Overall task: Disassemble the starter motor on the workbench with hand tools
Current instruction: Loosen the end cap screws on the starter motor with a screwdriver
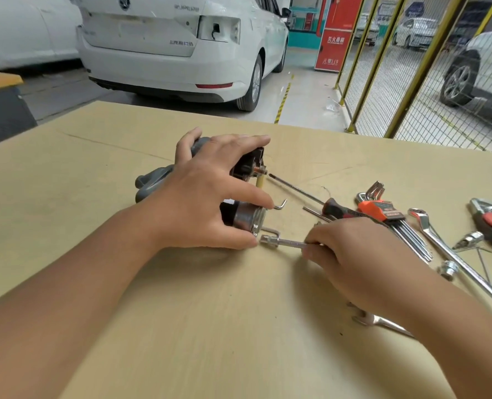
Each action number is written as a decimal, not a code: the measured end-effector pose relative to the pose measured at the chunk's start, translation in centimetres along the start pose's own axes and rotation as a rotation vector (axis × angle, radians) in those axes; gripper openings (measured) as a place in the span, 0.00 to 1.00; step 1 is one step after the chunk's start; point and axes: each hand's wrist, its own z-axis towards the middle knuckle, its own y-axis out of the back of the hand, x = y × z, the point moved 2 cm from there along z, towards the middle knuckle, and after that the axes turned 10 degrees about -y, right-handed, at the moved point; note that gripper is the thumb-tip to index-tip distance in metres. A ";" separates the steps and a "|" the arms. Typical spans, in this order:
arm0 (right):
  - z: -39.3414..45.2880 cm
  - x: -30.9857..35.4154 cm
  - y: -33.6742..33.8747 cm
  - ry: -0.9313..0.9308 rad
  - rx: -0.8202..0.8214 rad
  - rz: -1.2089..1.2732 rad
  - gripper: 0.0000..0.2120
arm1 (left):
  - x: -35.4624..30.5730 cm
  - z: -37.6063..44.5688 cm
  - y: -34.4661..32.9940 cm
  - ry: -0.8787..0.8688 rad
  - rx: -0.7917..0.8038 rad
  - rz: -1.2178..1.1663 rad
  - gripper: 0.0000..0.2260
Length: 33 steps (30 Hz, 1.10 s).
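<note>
The grey starter motor lies on its side on the workbench, metal end cap rightward.

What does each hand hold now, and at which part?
The left hand grips the starter motor from above, around its body. The right hand pinches the socket wrench at the near end of its shaft.
</note>
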 end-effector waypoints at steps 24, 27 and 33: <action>0.4 -1.6 -0.1 0.074 0.083 0.422 0.10 | 0.4 0.0 0.5 0.003 -0.017 -0.158 0.08; 0.3 -1.5 -0.1 0.072 0.114 0.382 0.10 | 0.5 -0.1 0.5 0.002 -0.018 -0.165 0.09; 0.3 -1.4 0.0 0.064 0.133 0.404 0.10 | 0.7 -0.1 0.4 -0.007 -0.024 -0.161 0.09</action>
